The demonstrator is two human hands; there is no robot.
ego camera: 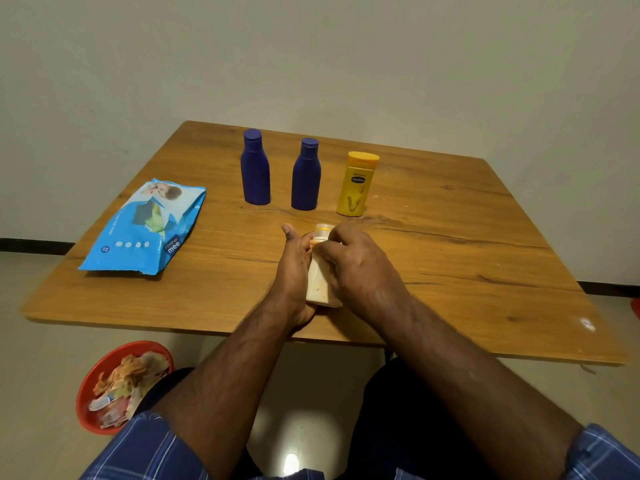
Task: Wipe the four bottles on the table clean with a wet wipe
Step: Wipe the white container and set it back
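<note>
**A pale bottle braced and rubbed at the near edge of the table**

Nearest the viewer, below the table edge, a red bin (85, 393) is seen on the floor at the left, holding crumpled wrappers and what may be used wipes; its position within reach presumably serves for discarding waste. Above it, near the front of the wooden table (450, 271), a pale bottle (317, 284) with a light cap is held tilted, its base toward the viewer. It is cradled along one side by the left hand (294, 268), whose thumb is raised and whose palm lies against the body, so that the bottle is steadied. The right hand (353, 261) is curled over the neck and shoulder of the bottle; a wipe is presumably pinched beneath its fingers, though none can be made out. The grip suggests that the upper part is being rubbed while the lower is braced. To the left, the blue wet-wipe pack (145, 226) is laid flat, well apart from the hands. Farther back, three bottles are stood upright in a row: the left blue bottle (255, 168), the second blue bottle (306, 174) and the yellow bottle (356, 183). They are judged to be awaiting wiping or already cleaned; which cannot be told.
</note>
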